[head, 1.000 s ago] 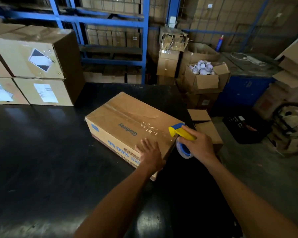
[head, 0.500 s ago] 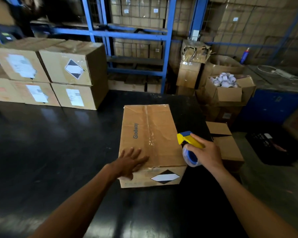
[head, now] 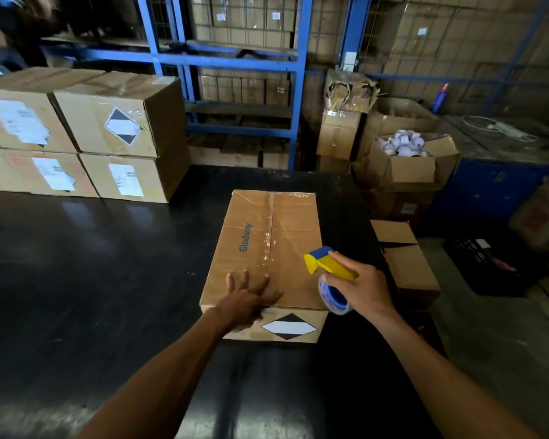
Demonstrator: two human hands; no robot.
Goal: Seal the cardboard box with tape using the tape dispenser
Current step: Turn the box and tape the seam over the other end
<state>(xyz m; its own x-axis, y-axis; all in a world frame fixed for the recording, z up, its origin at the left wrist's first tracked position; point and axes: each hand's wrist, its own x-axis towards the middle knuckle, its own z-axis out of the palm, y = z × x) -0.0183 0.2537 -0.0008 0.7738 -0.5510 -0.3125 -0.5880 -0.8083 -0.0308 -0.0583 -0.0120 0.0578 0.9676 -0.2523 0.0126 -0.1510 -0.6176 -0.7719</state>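
A closed cardboard box (head: 298, 223) printed "Glodway" lies lengthwise on the black table (head: 86, 267), with clear tape along its centre seam. My left hand (head: 251, 299) rests flat, fingers spread, on the box's near top edge. My right hand (head: 362, 289) grips a yellow-and-blue tape dispenser (head: 327, 266) holding a blue-cored tape roll, over the box's near right corner. A black-and-white diamond label (head: 288, 327) faces me on the box's front.
Several stacked sealed boxes (head: 108, 134) stand at the table's back left. Blue shelving (head: 298, 90) rises behind. To the right of the table, an open box of white rolls (head: 406, 160) and a smaller open box (head: 406, 264) stand on the floor.
The box was turned from diagonal to lengthwise, its labelled end now facing me. My left hand has shifted right along the near top edge. The dispenser stays by the near right corner.
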